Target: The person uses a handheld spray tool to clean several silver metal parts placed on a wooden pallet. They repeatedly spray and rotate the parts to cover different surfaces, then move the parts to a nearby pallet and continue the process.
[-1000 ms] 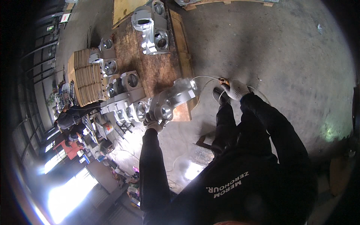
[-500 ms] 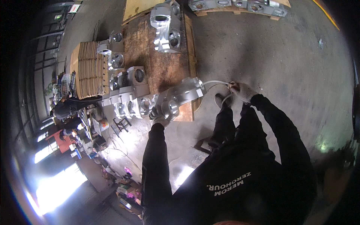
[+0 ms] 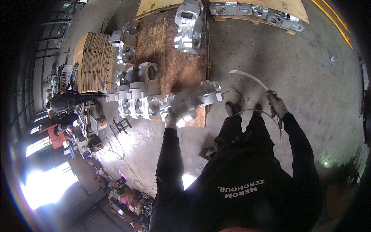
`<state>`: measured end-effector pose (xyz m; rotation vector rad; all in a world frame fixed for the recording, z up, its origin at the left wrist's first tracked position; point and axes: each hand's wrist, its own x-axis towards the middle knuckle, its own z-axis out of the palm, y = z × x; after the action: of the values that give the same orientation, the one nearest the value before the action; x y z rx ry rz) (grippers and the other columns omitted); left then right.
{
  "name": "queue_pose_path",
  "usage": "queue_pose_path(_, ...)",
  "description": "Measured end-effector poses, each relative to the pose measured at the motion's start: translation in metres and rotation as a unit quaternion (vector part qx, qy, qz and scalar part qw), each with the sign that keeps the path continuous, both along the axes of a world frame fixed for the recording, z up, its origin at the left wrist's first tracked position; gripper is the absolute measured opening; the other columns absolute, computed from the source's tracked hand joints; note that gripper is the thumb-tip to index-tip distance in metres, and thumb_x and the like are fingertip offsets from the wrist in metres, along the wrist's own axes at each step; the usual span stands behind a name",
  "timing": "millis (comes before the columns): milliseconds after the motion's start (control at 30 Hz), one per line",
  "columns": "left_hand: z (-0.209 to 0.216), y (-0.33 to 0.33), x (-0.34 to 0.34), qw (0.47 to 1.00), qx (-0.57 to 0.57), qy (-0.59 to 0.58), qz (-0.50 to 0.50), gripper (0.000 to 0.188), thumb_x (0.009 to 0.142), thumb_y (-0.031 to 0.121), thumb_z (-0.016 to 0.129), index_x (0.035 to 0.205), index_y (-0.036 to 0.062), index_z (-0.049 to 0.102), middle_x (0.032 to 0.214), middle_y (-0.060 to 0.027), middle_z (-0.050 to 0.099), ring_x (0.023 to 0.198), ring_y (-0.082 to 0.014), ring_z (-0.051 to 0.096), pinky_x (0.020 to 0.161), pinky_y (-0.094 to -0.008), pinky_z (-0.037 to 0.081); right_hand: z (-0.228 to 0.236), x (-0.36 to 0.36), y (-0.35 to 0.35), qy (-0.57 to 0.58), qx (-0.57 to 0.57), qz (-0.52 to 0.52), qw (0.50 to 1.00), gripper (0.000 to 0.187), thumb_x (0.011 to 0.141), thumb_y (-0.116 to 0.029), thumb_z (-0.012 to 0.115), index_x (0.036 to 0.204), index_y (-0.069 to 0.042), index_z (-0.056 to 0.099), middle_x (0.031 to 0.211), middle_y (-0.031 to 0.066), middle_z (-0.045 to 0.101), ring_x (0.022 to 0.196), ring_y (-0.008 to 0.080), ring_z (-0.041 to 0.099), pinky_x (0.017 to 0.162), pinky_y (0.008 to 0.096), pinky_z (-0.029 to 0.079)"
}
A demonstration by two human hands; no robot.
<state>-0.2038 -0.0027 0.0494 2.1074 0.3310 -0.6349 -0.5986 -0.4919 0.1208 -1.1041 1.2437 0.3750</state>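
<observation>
On the near end of the wooden table (image 3: 185,69) lies a long silver metal casting (image 3: 199,96) with round openings. My gloved left hand (image 3: 170,120) grips its near left end. Out to the right, over the floor, my gloved right hand (image 3: 277,105) is closed round what looks like an air blow gun (image 3: 272,94) with a dark body. A long, pale, curved tube (image 3: 249,75) runs from it toward the casting, its tip apart from the metal. A thin hose (image 3: 255,111) loops from near my right hand past my feet.
Several similar castings (image 3: 143,91) stand together at the table's left, and another (image 3: 188,27) at its far end. A stack of cardboard sheets (image 3: 92,62) is beyond them. More castings (image 3: 261,12) sit on a pallet at the back. A person (image 3: 62,101) bends at the far left.
My right hand has moved right, drawing the curved tube away from the casting's right end. My left hand stays on the casting. The whole view has shifted slightly.
</observation>
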Motion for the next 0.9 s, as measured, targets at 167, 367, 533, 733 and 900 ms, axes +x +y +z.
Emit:
queue_pose_path(167, -0.013, -0.015, 0.009, 0.989, 0.06, -0.101, -0.088, 0.056, 0.098, 0.05, 0.039, 0.085, 0.0018, 0.064, 0.075, -0.0097, 0.066, 0.069, -0.0222, 0.061, 0.063, -0.038, 0.048, -0.049, -0.045, 0.033, -0.173, -0.306, 0.127, 0.928, 0.044, 0.092, -0.045, 0.058, 0.102, -0.002, 0.061, 0.057, 0.0113, 0.056, 0.041, 0.0218, 0.056, 0.041, 0.038, 0.047)
queue_pose_path(367, 0.035, -0.063, 0.016, 0.955, 0.048, -0.177, -0.232, 0.047, 0.102, 0.039, 0.035, 0.083, 0.0011, 0.057, 0.071, -0.0078, 0.063, 0.061, -0.0253, 0.058, 0.057, -0.0416, 0.047, -0.036, -0.047, 0.052, -0.154, -0.197, 0.088, 0.964, 0.033, 0.091, -0.033, 0.062, 0.102, -0.002, 0.061, 0.066, 0.0082, 0.06, 0.043, 0.0192, 0.055, 0.041, 0.036, 0.046)
queue_pose_path(533, 0.057, -0.047, 0.053, 0.844, 0.219, -0.144, -0.468, 0.04, 0.103, 0.033, 0.035, 0.095, 0.0023, 0.061, 0.071, -0.0112, 0.066, 0.059, -0.0298, 0.061, 0.055, -0.0457, 0.047, 0.041, 0.008, 0.065, -0.255, -0.183, 0.066, 0.947, 0.04, 0.094, -0.042, 0.06, 0.095, -0.002, 0.062, 0.067, 0.0029, 0.059, 0.046, 0.0124, 0.052, 0.041, 0.0288, 0.042)
queue_pose_path(733, 0.068, -0.065, 0.076, 0.757, 0.206, -0.172, -0.596, 0.049, 0.099, 0.039, 0.044, 0.082, -0.0003, 0.068, 0.069, -0.02, 0.066, 0.068, -0.0353, 0.066, 0.063, -0.0486, 0.047, 0.088, 0.083, 0.07, -0.084, -0.021, 0.145, 0.986, 0.038, 0.097, -0.039, 0.056, 0.113, -0.005, 0.064, 0.099, 0.0126, 0.07, 0.096, 0.0217, 0.066, 0.085, 0.0333, 0.051)
queue_pose_path(900, 0.122, -0.117, 0.069, 0.78, 0.268, -0.126, -0.55, 0.062, 0.091, 0.059, 0.046, 0.073, 0.004, 0.068, 0.074, -0.0234, 0.064, 0.074, -0.0434, 0.064, 0.067, -0.0498, 0.049, 0.093, 0.104, 0.112, -0.27, -0.175, 0.4, 0.858, 0.04, 0.099, -0.042, 0.051, 0.119, -0.009, 0.061, 0.108, 0.012, 0.066, 0.101, 0.0223, 0.064, 0.09, 0.0385, 0.05)
